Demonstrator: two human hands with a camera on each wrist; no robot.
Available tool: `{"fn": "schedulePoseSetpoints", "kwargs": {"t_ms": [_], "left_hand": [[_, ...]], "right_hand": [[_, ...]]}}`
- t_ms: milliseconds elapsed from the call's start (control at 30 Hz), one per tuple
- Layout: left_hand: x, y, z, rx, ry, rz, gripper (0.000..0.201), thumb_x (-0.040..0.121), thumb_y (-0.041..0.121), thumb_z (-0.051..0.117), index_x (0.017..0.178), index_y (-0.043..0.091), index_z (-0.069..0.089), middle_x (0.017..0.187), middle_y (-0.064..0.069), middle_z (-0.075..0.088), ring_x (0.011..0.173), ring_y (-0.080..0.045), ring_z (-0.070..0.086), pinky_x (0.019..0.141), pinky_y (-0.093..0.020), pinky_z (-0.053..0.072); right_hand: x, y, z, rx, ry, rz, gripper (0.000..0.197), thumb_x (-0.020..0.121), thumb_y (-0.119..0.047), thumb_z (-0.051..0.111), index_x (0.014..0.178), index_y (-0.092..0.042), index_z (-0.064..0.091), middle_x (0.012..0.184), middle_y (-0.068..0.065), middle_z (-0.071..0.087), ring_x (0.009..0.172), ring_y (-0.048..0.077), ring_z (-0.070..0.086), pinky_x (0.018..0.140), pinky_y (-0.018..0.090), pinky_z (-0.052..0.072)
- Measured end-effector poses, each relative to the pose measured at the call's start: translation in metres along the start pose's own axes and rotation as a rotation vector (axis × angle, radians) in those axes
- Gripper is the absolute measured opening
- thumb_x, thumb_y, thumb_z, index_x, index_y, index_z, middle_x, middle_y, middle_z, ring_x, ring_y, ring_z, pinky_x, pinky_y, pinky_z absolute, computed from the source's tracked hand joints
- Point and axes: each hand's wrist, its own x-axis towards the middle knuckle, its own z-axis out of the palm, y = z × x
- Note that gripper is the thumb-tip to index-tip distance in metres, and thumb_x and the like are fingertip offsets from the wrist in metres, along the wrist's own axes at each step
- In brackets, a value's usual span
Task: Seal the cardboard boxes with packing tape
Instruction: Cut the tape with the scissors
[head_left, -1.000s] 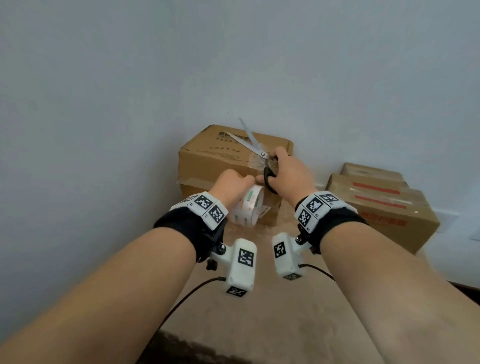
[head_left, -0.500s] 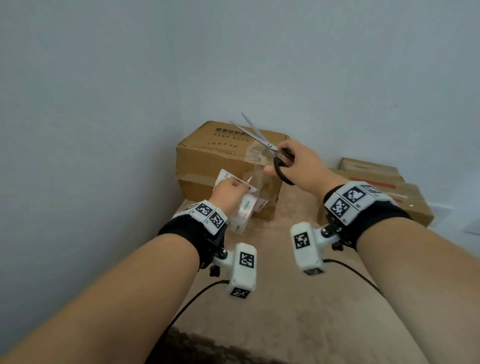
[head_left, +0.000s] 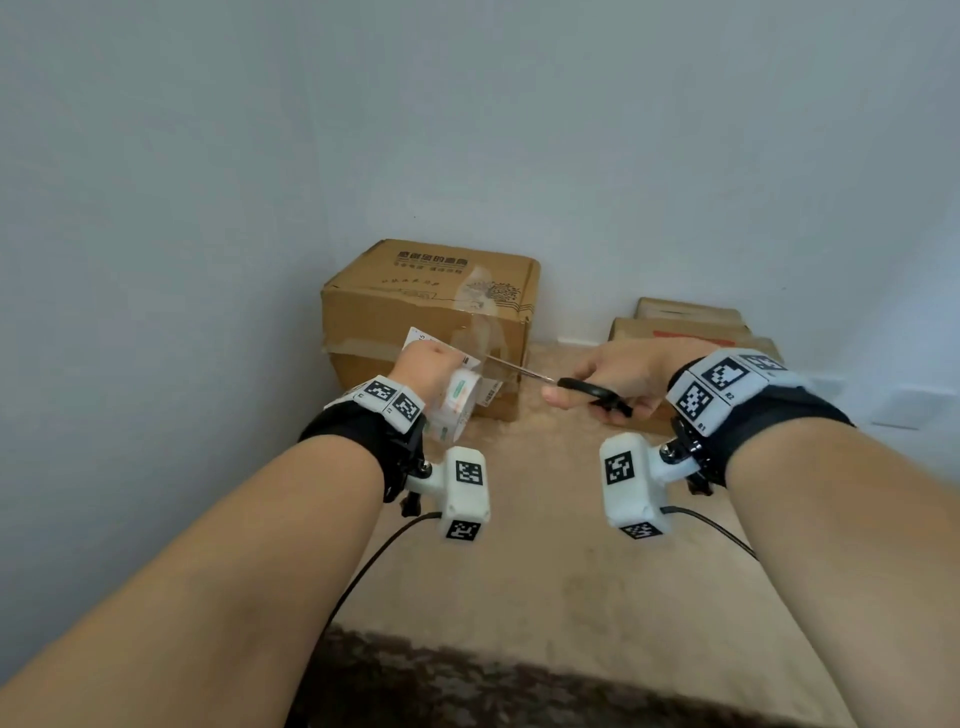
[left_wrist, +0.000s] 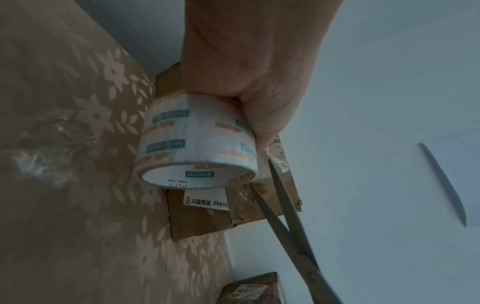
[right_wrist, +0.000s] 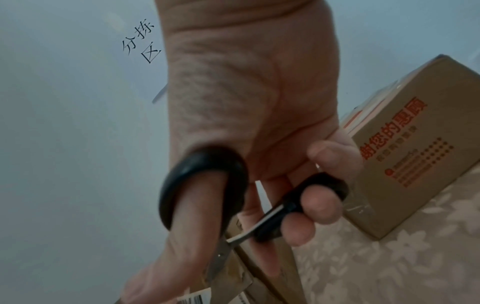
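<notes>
Soft, dim, even light; wrist views darker and motion-blurred, with wide-angle bending at the edges.

I am gripping black-handled scissors (head_left: 592, 391) with grey blades, and a white tape roll (left_wrist: 197, 139) printed in teal and orange. The brown box (head_left: 426, 312) is showing black print; another box (right_wrist: 405, 148) orange print. The beige cloth (left_wrist: 78, 144) is showing pale flowers.

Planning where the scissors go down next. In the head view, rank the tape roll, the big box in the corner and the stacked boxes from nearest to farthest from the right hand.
From the right hand:
1. Stacked boxes, just behind it, right side.
2. Tape roll, to its left, in the left hand.
3. Big box, farther back-left in the corner.
</notes>
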Motion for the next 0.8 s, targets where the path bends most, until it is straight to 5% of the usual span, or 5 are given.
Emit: {"fn": "schedulePoseSetpoints", "kwargs": {"t_ms": [167, 400, 800], "left_hand": [[0.0, 0.001, -0.007, 0.025, -0.041, 0.003, 0.026, 0.096, 0.02, 0.051, 0.074, 0.009, 0.055, 0.068, -0.008, 0.054, 0.054, -0.015, 0.048, 0.054, -0.025, 0.04], [0.0, 0.001, -0.014, -0.021, -0.081, -0.03, 0.02, 0.096, 0.023, 0.054, 0.091, 0.005, 0.062, 0.068, -0.005, 0.059, 0.053, -0.013, 0.052, 0.052, -0.023, 0.043], [0.005, -0.004, -0.016, 0.006, -0.108, -0.076, 0.019, 0.093, 0.024, 0.057, 0.094, 0.006, 0.061, 0.08, -0.016, 0.058, 0.064, -0.022, 0.052, 0.06, -0.029, 0.041]], "right_hand": [[0.016, -0.008, 0.005, -0.025, 0.01, -0.033, 0.06, 0.081, -0.061, 0.061, 0.115, -0.012, 0.062, 0.061, -0.001, 0.056, 0.05, 0.011, 0.048, 0.042, 0.016, 0.034], [0.029, -0.027, -0.001, -0.015, -0.034, -0.079, 0.065, 0.059, -0.067, 0.064, 0.1, -0.018, 0.065, 0.061, -0.001, 0.057, 0.05, 0.012, 0.046, 0.046, 0.02, 0.031], [0.042, -0.025, -0.006, -0.104, 0.038, -0.182, 0.06, 0.054, -0.061, 0.072, 0.09, -0.013, 0.07, 0.05, -0.003, 0.056, 0.042, 0.012, 0.044, 0.047, 0.02, 0.037]]}}
